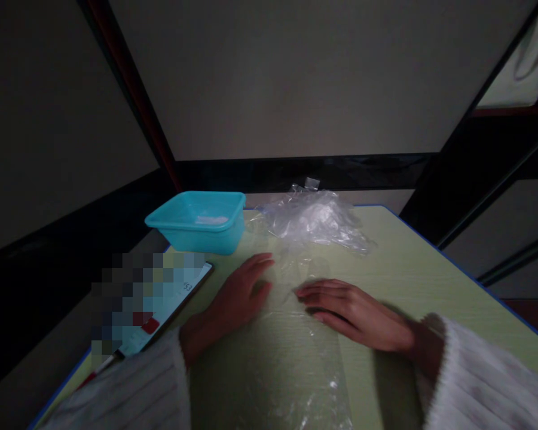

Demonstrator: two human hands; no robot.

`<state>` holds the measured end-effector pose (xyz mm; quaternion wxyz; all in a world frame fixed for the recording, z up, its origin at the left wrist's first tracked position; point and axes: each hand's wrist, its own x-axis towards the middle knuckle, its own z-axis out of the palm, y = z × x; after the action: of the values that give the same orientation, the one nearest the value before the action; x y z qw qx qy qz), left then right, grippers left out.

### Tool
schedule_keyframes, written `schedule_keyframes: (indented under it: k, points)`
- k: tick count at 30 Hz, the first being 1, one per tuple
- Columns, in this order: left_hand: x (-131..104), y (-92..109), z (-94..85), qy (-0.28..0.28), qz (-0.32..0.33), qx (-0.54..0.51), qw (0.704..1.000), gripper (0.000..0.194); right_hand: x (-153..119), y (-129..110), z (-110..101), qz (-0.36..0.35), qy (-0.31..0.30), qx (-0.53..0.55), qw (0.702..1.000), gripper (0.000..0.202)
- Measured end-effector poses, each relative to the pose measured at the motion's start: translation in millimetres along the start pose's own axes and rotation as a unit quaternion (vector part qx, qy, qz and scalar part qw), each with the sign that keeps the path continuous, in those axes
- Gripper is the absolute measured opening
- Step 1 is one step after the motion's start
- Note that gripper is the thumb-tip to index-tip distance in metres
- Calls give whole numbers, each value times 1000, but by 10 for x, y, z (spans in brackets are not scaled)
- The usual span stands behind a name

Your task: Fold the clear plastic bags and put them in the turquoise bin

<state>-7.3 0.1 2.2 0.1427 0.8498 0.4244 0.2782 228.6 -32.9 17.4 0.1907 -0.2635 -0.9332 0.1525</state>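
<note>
A clear plastic bag (291, 358) lies spread flat on the table between my hands, running down to the bottom of the view. My left hand (242, 289) is at its left side, thumb apart from the stretched fingers, holding nothing. On the right edge of the bag, my right hand (352, 310) rests palm down with its fingers extended and close together. Beyond the hands sits a crumpled heap of clear plastic bags (316, 221). Whether the flat bag joins this heap I cannot tell.
A turquoise plastic basin (201, 239) stands at the back left of the pale green table (412, 263), something whitish inside it. A phone (179, 298) with a lit, partly blurred screen lies at the left edge. Pale panels (273, 77) rise behind the table.
</note>
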Motion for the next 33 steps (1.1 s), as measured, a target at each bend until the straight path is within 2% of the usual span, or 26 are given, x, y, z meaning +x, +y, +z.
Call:
schedule_keyframes:
  k: [3, 5, 7, 10, 15, 22, 28, 33]
  points:
    - [-66, 127, -33, -140, 110, -3, 984, 47, -13, -20, 7, -4, 34, -22, 999, 22]
    - [-96, 191, -36, -193, 162, 3, 968, 53, -24, -26, 14, 8, 68, -41, 997, 22]
    - [-110, 218, -23, -219, 192, 5, 956, 61, -33, -26, 19, 24, 90, -50, 994, 22]
    - [-113, 200, 4, -234, 196, 11, 952, 67, -39, -22, 22, 50, 73, -56, 994, 21]
    - [-110, 167, 17, -252, 179, 38, 950, 67, -28, -27, 21, 87, 38, -54, 994, 27]
    - [-108, 204, 16, -249, 170, 45, 953, 64, -58, -42, 42, 85, 31, -39, 995, 54]
    - [-108, 195, 25, -238, 182, 43, 953, 64, -73, -80, 122, 91, -14, -57, 994, 65]
    - [-95, 226, 13, -251, 171, 62, 951, 58, -36, -171, 119, 67, -66, -48, 994, 78]
